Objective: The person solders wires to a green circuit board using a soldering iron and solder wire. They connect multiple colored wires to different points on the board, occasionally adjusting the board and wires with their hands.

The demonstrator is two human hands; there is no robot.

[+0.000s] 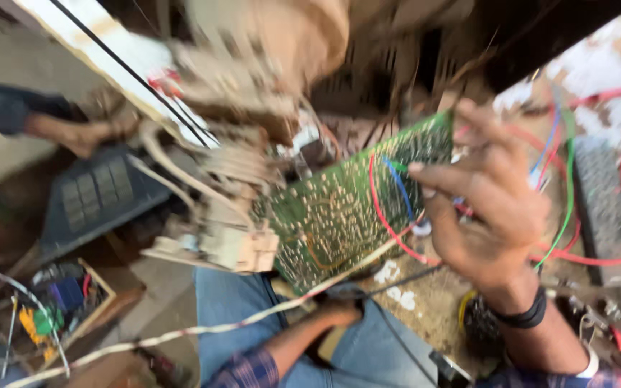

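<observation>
nearest the camera, the left hand (339, 312) sits low against the blue-jeaned lap (238, 302), its arm coming up from the bottom edge in a checked sleeve; it seems closed around something dark, but blur keeps me from telling what, or how firmly. a pale cord (181, 332) crosses just over it. above and to the right, the right hand (490, 208) is raised, a dark band on its wrist, and it grasps the right end of a green circuit board (346, 208), thumb on the solder side and fingers wrapped behind the edge. the board lies up and slightly left of the left hand, its long axis slanting from lower left to upper right, solder face toward the camera (red and blue wires (389, 201) loop across it). so the right hand is on the board; the left is apart and beneath it. farther off, pale bulky components (231, 208) hang from the board's left end, and another person's hand (80, 133) rests at the far left.
</observation>
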